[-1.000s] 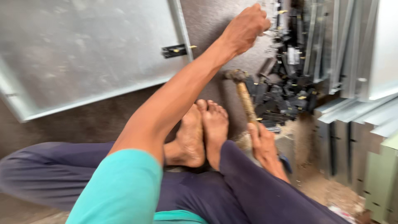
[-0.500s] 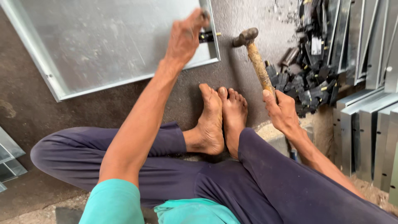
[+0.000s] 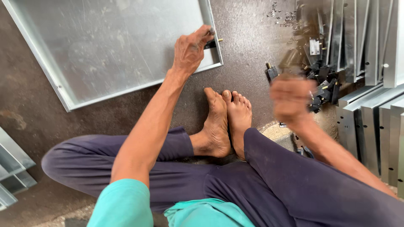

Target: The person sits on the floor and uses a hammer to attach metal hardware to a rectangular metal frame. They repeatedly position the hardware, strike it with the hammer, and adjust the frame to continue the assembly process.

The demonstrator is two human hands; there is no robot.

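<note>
Left hand (image 3: 190,51): reaches forward to the right-hand edge of a large sheet-metal tray (image 3: 113,42) that lies flat on the dark floor (image 3: 248,54). The fingers (image 3: 203,31) are curled closed around a small black hinge part (image 3: 212,43) with a brass-coloured pin, which sits against the tray's raised rim near its lower right corner.

Right hand (image 3: 291,98): raised over the floor to the right of the bare feet, heavily blurred. It looks clenched, but whether it grips anything, and how tightly the fingers are closed, I cannot tell (the blur hides any tool it may carry).

Sheet-metal tray: grey, scratched, with a low folded rim all round; it fills the upper left of the view, set at a slant.

Bare feet (image 3: 225,120): side by side, soles together, just below the tray's corner, between the two arms. Dark blue trouser legs are folded cross-legged beneath them; a teal sleeve covers the left upper arm.

Pile of black hinge parts (image 3: 322,80): heaped on the floor at the right, just beyond the right hand; one loose piece (image 3: 271,71) lies apart at the pile's left side.

Stacked metal panels (image 3: 370,46): grey, standing on edge along the right border, behind and beside the pile.

More folded metal pieces (image 3: 12,168): at the far left edge, well apart from both hands.
</note>
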